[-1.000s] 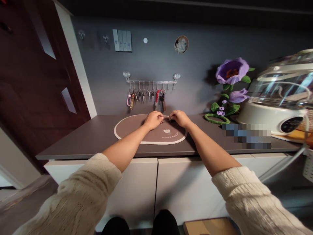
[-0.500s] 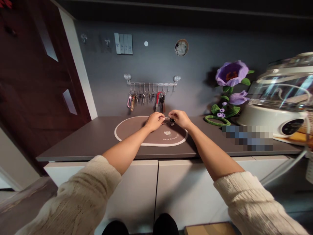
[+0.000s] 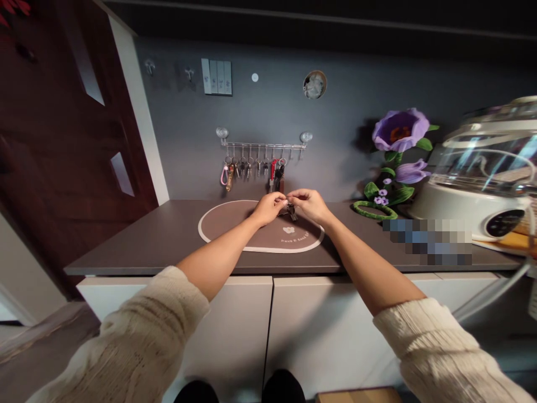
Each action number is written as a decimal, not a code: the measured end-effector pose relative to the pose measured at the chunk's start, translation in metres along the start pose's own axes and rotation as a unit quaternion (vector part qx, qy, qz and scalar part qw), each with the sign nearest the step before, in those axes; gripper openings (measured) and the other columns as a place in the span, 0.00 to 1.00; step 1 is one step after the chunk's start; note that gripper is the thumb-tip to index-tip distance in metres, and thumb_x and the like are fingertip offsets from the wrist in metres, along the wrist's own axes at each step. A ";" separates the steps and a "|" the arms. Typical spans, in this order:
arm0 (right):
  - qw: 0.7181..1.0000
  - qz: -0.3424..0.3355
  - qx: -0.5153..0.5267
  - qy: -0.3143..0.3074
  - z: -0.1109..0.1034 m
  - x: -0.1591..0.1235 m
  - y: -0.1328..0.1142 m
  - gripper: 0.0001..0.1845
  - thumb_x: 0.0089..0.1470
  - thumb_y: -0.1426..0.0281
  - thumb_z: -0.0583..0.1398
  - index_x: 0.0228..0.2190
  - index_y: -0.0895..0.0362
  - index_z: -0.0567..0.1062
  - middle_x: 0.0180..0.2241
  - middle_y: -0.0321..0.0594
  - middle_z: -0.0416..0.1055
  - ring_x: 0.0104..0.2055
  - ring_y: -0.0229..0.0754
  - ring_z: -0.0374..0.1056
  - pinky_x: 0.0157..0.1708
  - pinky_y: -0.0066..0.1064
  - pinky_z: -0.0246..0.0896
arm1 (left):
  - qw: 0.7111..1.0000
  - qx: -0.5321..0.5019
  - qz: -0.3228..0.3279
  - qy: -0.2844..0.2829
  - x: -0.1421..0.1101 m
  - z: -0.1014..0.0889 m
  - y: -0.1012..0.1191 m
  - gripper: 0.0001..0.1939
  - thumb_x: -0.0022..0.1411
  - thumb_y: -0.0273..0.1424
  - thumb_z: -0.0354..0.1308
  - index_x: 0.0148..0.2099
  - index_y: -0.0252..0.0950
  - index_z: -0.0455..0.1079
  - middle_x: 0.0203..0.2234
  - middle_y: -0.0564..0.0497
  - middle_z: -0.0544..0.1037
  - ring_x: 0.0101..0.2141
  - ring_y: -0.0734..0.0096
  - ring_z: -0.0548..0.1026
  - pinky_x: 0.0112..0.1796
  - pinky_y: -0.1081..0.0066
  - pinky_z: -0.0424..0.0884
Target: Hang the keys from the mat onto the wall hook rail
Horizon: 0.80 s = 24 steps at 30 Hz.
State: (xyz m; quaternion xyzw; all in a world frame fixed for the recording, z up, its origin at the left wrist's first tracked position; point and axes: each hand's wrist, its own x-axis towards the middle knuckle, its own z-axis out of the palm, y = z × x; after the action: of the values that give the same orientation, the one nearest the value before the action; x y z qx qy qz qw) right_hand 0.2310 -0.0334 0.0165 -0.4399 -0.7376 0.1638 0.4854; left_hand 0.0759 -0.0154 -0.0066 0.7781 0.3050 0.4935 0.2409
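My left hand (image 3: pixel 269 208) and my right hand (image 3: pixel 309 205) meet above a brown oval mat (image 3: pixel 235 226) with a white border. Both are closed, fingertips pinched together around a small key ring. From it a bunch of keys (image 3: pixel 292 212) dangles just under the right fingertips. The ring itself is mostly hidden by the fingers. Behind the hands, a clear hook rail (image 3: pixel 264 146) on the wall carries several sets of keys, among them a pink carabiner (image 3: pixel 224 176) and a red fob (image 3: pixel 273 165). A few hooks at its right end hold nothing.
A purple flower ornament (image 3: pixel 400 131) with a green base ring stands on the right of the dark counter (image 3: pixel 146 235). Past it is a white appliance with a clear dome (image 3: pixel 465 204). A blurred-out patch lies in front. White cupboard doors (image 3: pixel 201 330) are below.
My fingertips have come closer together at the key ring. The keys now hang lower beneath the right hand. The view has shifted slightly.
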 end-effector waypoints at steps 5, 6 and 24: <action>0.996 0.023 0.087 -0.009 0.003 -0.002 -0.006 0.12 0.40 0.64 0.61 0.28 0.60 0.74 0.26 0.38 0.73 0.28 0.34 0.65 0.32 0.28 0.60 | 1.000 -0.009 -0.019 0.018 0.002 -0.002 0.000 0.04 0.53 0.28 0.52 0.31 0.33 0.67 0.23 0.54 0.71 0.26 0.77 0.68 0.31 0.75 0.64; 0.994 0.028 0.104 -0.009 0.004 -0.002 -0.007 0.13 0.40 0.64 0.62 0.28 0.60 0.74 0.27 0.38 0.72 0.28 0.34 0.65 0.33 0.28 0.60 | 0.999 -0.011 -0.023 0.024 0.003 -0.002 0.000 0.04 0.53 0.27 0.52 0.30 0.33 0.67 0.23 0.54 0.71 0.26 0.77 0.68 0.31 0.75 0.64; 0.980 0.052 0.193 -0.017 0.007 -0.002 0.001 0.17 0.37 0.59 0.64 0.25 0.59 0.70 0.21 0.31 0.65 0.23 0.30 0.58 0.29 0.26 0.57 | 0.975 -0.183 -0.095 0.079 0.005 -0.003 0.003 0.07 0.54 0.32 0.54 0.32 0.33 0.64 0.24 0.53 0.72 0.24 0.79 0.67 0.27 0.76 0.64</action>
State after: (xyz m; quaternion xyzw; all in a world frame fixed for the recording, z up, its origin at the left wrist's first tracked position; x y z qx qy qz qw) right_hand 0.2259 -0.0329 0.0110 -0.3728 -0.6768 0.3354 0.5390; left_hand 0.0757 -0.0139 -0.0004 0.6468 0.2998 0.5761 0.3998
